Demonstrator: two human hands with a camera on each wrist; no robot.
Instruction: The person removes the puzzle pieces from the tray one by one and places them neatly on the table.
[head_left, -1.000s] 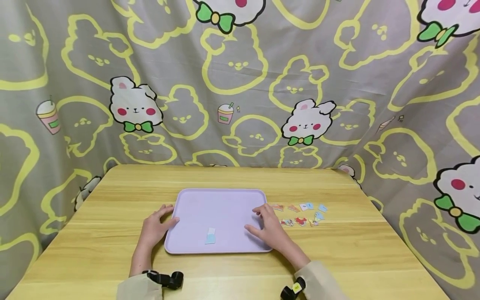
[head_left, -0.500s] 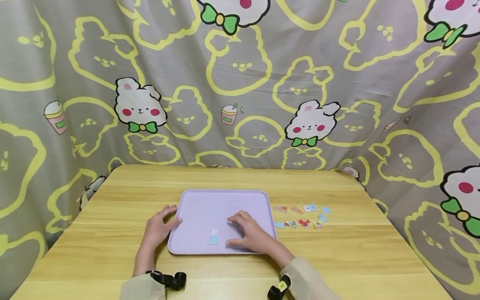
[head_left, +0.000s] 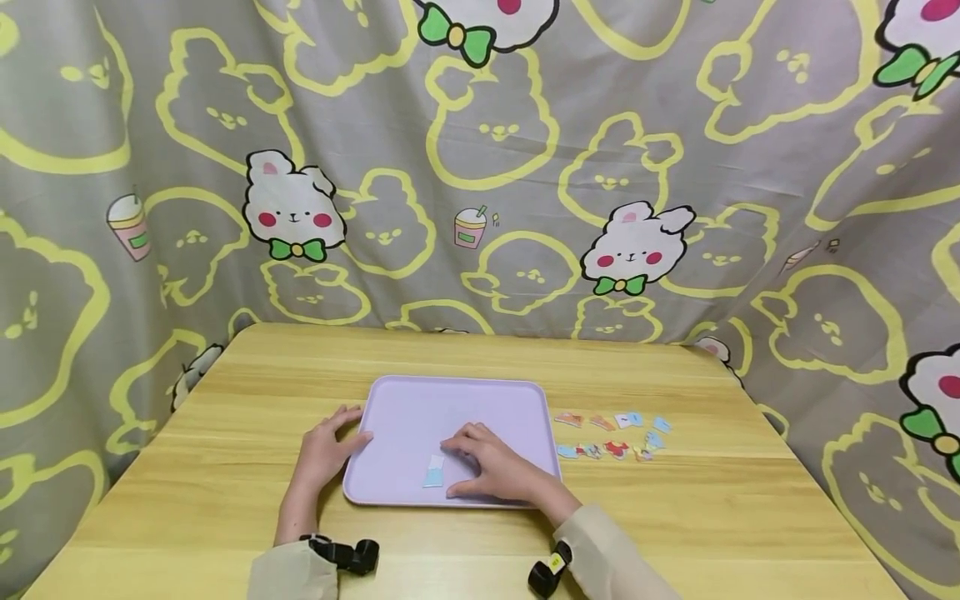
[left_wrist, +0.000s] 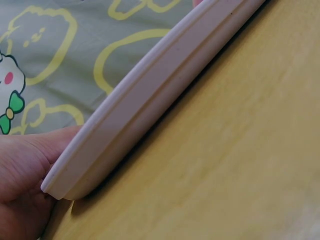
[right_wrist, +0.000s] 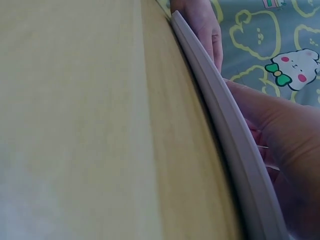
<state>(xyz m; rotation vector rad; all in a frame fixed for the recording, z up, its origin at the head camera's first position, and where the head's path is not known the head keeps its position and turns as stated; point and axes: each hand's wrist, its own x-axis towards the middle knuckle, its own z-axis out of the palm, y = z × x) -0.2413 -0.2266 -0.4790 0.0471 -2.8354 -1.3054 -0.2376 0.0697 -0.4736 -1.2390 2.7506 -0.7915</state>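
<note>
A lavender tray (head_left: 465,400) lies on the wooden table. My left hand (head_left: 322,450) holds its left side, the thumb over the rim and the fingers along the outside. In the left wrist view, that thumb (left_wrist: 57,142) passes behind the tray's side wall. Two small joined puzzle pieces (head_left: 434,472), white above and light blue below, lie on the tray near its front. My right hand (head_left: 495,467) is over the tray just right of them, fingers bent, with thumb and forefinger apart. In the right wrist view, the tray wall partly hides its fingers.
Several loose puzzle pieces (head_left: 617,450), red, orange, blue and white, lie on the table right of the tray. A grey curtain (head_left: 510,167) with yellow outlines and white bunnies hangs behind the table. Cameras are strapped to both wrists.
My right hand has moved left from the tray's right side to beside the joined pieces. The left hand stays at the tray's left rim. The head view has shifted slightly.
</note>
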